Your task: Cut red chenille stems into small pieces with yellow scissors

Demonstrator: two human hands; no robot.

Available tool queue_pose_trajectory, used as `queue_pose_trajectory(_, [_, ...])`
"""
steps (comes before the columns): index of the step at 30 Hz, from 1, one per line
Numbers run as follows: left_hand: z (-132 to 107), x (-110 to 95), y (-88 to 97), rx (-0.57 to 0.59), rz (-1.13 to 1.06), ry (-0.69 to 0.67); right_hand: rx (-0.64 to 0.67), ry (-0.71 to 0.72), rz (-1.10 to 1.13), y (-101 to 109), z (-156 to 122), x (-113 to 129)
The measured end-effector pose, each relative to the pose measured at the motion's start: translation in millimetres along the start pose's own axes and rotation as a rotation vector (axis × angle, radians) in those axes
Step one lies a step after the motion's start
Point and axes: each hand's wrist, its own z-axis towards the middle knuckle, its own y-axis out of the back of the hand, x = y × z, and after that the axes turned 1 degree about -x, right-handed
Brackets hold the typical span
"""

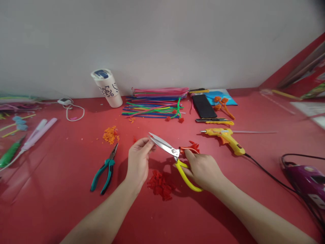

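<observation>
My right hand (200, 167) grips the yellow and orange handles of a pair of scissors (167, 147), blades pointing left and nearly closed. My left hand (139, 157) pinches something small at the blade tips; I cannot make out what it is. A heap of red cut bits (160, 184) lies on the red table (63, 210) just below the scissors. A red scrap (194, 145) sits behind the scissor handles.
Teal pliers (105, 169) lie left of my left hand, an orange pile of bits (110, 134) beyond them. Coloured pipe cleaners (154, 105), a white cup (108, 88), a black phone (203, 105), a yellow glue gun (227, 138) with its cord, and a purple device (306, 178) stand around.
</observation>
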Motion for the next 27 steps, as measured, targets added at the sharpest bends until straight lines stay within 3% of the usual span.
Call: queue_pose_trajectory(27, [0.8, -0.5, 1.1, 0.009, 0.027, -0.023, 0.006, -0.026, 0.015, -2.2, -1.2, -2.7])
